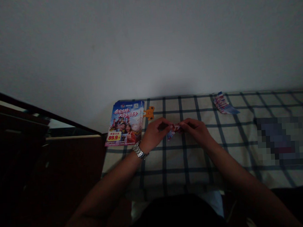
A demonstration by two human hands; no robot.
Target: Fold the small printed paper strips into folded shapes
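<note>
Between my two hands is a small folded piece of printed paper point(176, 127), pinched from both sides above the checked cloth. My left hand point(156, 133), with a metal watch point(140, 150) at its wrist, grips the paper's left end between thumb and fingers. From the right, my right hand point(196, 129) pinches the other end. Part of the paper is hidden by the fingertips. Left of my left hand lies a stack of glossy flyers point(125, 123), blue and pink with printed figures. A folded paper piece point(223, 104) in similar colours rests farther right, near the wall.
The blue-and-white checked cloth point(193, 158) covers the surface up to a plain wall point(163, 42). An orange bear figure point(148, 113) shows beside the flyers. A blurred-out dark object point(280, 141) lies at the right. Dark furniture point(75, 163) stands at the left.
</note>
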